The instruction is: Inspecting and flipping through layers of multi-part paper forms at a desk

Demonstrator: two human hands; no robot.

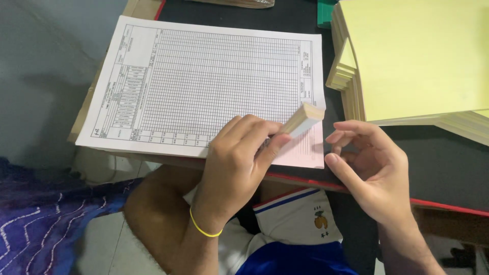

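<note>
Centrally, dark tabletop [448, 168] carries yellow paper stack [417, 56] at right and gridded form [204, 86] at left. Left hand [239, 158] is clamped on a small block [304, 118] pressed on the form's corner. Right hand [372, 173] hovers beside, fingers loosely curled, empty.

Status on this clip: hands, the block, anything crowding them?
Left hand gripping small wooden block, pressed on printed form stack. Right hand empty, fingers curled, beside the sheets. Yellow paper pile close on the right.

Close head view, steeply downward.
</note>
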